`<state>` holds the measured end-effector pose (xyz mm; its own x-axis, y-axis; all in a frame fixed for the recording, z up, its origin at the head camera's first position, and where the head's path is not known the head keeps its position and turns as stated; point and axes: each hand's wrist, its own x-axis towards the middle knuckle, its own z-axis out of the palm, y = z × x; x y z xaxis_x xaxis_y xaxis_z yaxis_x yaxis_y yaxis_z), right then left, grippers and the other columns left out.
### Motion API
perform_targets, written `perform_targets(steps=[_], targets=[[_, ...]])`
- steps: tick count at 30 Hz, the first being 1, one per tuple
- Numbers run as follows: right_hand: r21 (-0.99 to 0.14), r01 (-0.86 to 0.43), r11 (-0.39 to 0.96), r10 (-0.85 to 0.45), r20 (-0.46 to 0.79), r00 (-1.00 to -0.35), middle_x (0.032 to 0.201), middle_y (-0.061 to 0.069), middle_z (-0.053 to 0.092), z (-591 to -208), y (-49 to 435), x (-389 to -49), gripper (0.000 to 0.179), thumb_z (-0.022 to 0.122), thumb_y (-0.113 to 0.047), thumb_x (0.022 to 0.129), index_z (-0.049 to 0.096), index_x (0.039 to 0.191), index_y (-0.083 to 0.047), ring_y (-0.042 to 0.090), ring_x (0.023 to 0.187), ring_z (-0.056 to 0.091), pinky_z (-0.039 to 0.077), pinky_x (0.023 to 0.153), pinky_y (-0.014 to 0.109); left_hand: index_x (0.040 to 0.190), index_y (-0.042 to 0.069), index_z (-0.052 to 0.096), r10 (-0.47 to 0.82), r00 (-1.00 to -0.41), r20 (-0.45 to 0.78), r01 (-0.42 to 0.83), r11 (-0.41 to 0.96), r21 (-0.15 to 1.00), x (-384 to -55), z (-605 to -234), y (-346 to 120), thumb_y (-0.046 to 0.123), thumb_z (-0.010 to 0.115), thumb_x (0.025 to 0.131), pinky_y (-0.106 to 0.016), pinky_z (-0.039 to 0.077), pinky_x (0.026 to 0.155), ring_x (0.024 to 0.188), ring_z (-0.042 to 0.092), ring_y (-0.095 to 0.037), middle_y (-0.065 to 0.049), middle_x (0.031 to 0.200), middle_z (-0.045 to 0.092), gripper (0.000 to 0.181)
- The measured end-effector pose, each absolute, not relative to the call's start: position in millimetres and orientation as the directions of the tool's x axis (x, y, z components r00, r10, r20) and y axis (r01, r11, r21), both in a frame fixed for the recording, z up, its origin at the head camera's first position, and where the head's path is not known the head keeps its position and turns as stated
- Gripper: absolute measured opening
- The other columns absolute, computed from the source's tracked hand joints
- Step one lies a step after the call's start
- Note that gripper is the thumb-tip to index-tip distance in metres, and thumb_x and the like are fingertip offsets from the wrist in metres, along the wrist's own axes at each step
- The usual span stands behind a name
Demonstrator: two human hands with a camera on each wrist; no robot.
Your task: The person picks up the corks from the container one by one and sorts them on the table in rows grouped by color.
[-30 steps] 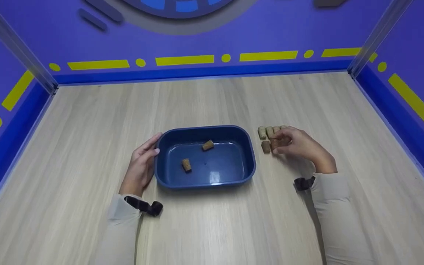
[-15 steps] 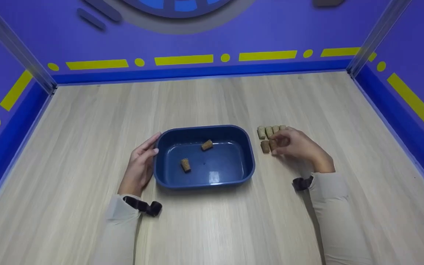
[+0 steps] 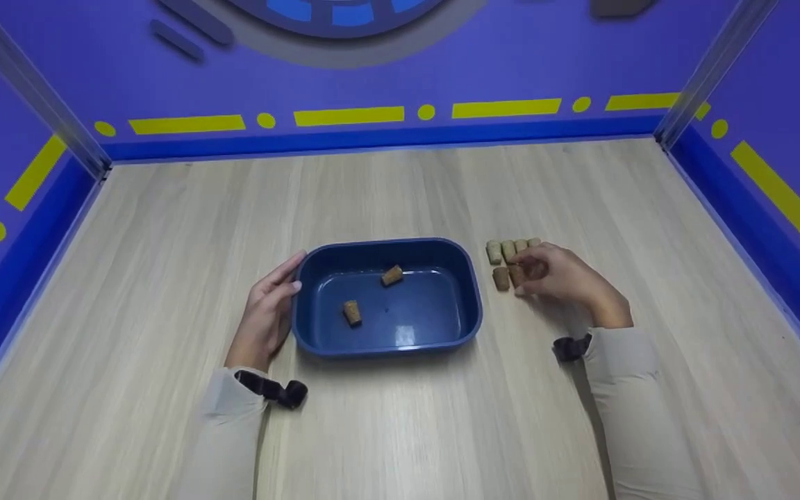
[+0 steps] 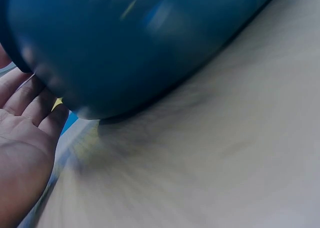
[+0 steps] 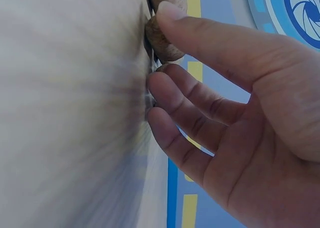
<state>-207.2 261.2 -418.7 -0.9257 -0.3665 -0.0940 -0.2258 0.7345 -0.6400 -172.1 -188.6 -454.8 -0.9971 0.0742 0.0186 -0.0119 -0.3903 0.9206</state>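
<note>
The left hand [image 3: 267,311] rests against the left end of a dark blue plastic tub [image 3: 419,349], thumb tip at the rim and fingers along the outer wall. In the left wrist view, fairly straight fingers [image 4: 31,96] meet that wall. Two brown tapered corks [image 3: 392,276] lie inside the tub. To its right, the right hand [image 3: 563,279] pinches a brown cork [image 3: 516,276] by its ends between thumb and forefinger, down at the tabletop. Another brown cork [image 3: 501,278] lies just left of it. Behind the hand is a row of paler, greenish corks [image 3: 494,251], partly covered by its fingers.
The wood-grain table [image 3: 386,430] carries the tub and corks. A purple-blue back wall [image 3: 344,90] with yellow markings and matching side walls enclose it. Black wrist cameras [image 3: 294,394] are strapped over both light sleeves.
The right thumb and forefinger stay around the same brown cork, with only a slight shift of the hand. The left hand, the tub and the corks inside keep their places.
</note>
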Motion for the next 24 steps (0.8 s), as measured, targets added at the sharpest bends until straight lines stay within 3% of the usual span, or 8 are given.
perform_targets(steps=[8, 17, 24], targets=[[-0.662, -0.205, 0.721, -0.366, -0.113, -0.924, 0.108, 0.016, 0.061, -415.9, 262.8, -207.4, 0.05, 0.077, -0.011, 0.079, 0.061, 0.125, -0.001, 0.027, 0.094, 0.059, 0.049, 0.077, 0.035, 0.14, -0.014, 0.036, 0.074, -0.997, 0.023, -0.01, -0.416, 0.91, -173.4, -453.8, -188.5, -0.009, 0.047, 0.088, -0.018, 0.038, 0.107, 0.126, 0.049, -0.002, -0.014, 0.146, 0.046, 0.053], [-0.672, -0.226, 0.705, -0.388, -0.099, -0.916, 0.106, 0.016, 0.064, -417.0, 263.8, -206.7, 0.048, 0.077, -0.01, 0.078, 0.062, 0.123, 0.0, 0.026, 0.092, 0.061, 0.05, 0.079, 0.035, 0.141, -0.014, 0.034, 0.08, -0.997, 0.012, -0.021, -0.4, 0.916, -171.1, -455.0, -189.4, -0.009, 0.046, 0.089, -0.017, 0.04, 0.104, 0.126, 0.048, -0.003, -0.017, 0.149, 0.041, 0.054], [-0.666, -0.204, 0.717, -0.366, -0.111, -0.924, 0.107, 0.015, 0.065, -417.0, 263.5, -206.4, 0.044, 0.075, -0.006, 0.078, 0.064, 0.121, -0.001, 0.026, 0.094, 0.062, 0.05, 0.08, 0.036, 0.141, -0.015, 0.034, 0.073, -0.997, 0.017, -0.015, -0.42, 0.908, -172.2, -454.4, -188.8, -0.01, 0.046, 0.088, -0.017, 0.039, 0.105, 0.125, 0.049, -0.002, -0.013, 0.145, 0.048, 0.054]])
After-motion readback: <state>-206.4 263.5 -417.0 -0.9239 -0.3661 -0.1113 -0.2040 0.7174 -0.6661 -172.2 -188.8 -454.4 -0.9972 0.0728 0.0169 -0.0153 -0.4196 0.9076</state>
